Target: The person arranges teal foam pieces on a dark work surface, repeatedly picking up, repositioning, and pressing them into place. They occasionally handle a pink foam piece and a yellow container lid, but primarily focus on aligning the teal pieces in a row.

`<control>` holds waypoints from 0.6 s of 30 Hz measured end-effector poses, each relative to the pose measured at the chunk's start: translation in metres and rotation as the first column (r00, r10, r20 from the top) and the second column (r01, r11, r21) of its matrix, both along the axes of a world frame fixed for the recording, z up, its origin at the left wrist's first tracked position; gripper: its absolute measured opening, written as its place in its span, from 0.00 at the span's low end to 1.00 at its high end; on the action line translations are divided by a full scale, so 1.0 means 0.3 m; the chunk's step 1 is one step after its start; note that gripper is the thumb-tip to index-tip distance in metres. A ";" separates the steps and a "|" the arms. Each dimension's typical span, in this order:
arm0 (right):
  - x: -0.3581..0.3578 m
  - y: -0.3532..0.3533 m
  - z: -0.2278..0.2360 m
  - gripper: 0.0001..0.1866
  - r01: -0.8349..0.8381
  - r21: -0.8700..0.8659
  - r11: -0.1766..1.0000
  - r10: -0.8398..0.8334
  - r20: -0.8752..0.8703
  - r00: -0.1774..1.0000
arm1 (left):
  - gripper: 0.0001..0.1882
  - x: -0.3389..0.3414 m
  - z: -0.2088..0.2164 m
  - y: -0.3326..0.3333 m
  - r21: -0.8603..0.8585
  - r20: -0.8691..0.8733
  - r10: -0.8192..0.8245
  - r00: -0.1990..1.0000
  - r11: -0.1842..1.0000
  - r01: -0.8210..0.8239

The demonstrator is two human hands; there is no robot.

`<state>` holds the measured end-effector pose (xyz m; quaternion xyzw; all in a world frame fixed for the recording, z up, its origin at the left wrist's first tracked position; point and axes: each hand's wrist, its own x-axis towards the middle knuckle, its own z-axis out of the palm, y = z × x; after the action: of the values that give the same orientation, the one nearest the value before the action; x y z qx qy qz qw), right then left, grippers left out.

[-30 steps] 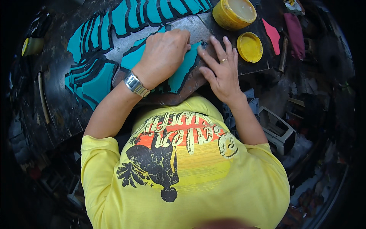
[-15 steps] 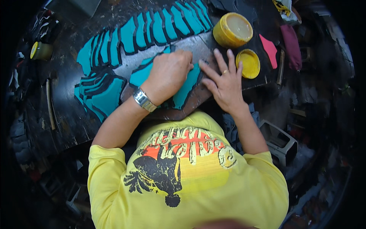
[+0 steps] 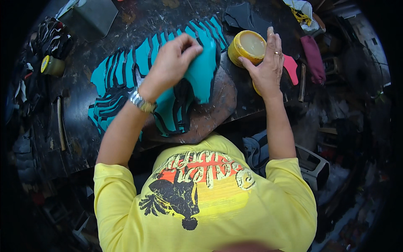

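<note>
My left hand, a metal watch on its wrist, pinches the upper edge of a flat teal piece with a black border. That piece hangs tilted over other teal pieces on a brown board. My right hand is beside an uncovered yellow tub of pale, glossy stuff. Its fingers are stretched upward along the tub's right side, and the thumb is near the tub's lower wall. Whether the thumb touches is unclear. The yellow lid is mostly hidden behind this hand.
Overlapping teal pieces form a long row across the dark table, with a smaller stack at left. A pink cutout, a maroon roll and a stick lie right. A small jar stands far left.
My left hand has moved up from the board, raising a teal piece. My right hand has gone from beside the board to the tub, covering most of the lid. The view has shifted slightly.
</note>
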<state>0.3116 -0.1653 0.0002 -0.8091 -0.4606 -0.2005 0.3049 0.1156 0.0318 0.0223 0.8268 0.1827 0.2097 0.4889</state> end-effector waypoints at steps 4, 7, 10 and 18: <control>0.039 0.004 -0.006 0.62 0.016 -0.032 0.999 -0.016 0.025 1.000 | 0.15 0.174 -0.037 0.171 0.022 -0.021 0.140 0.990 0.990 -0.139; 0.016 -0.037 -0.005 0.58 -0.015 0.068 0.998 0.020 -0.064 0.998 | 0.17 0.329 -0.089 0.246 0.101 -0.151 0.225 0.963 0.972 -0.212; 0.001 -0.086 0.011 0.54 -0.079 0.193 0.978 0.102 -0.115 0.988 | 0.17 0.455 -0.151 0.272 0.221 -0.185 0.266 0.946 0.949 -0.223; 0.088 -0.128 0.080 0.20 -0.114 0.138 0.984 0.148 -0.271 0.951 | 0.21 0.486 -0.162 0.240 0.755 -0.115 0.380 0.918 0.634 -0.168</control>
<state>0.3379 -0.2038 0.0240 -0.7772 -0.4524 -0.0907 0.4280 0.2612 0.1038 -0.0262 0.9344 0.2712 0.2255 0.0502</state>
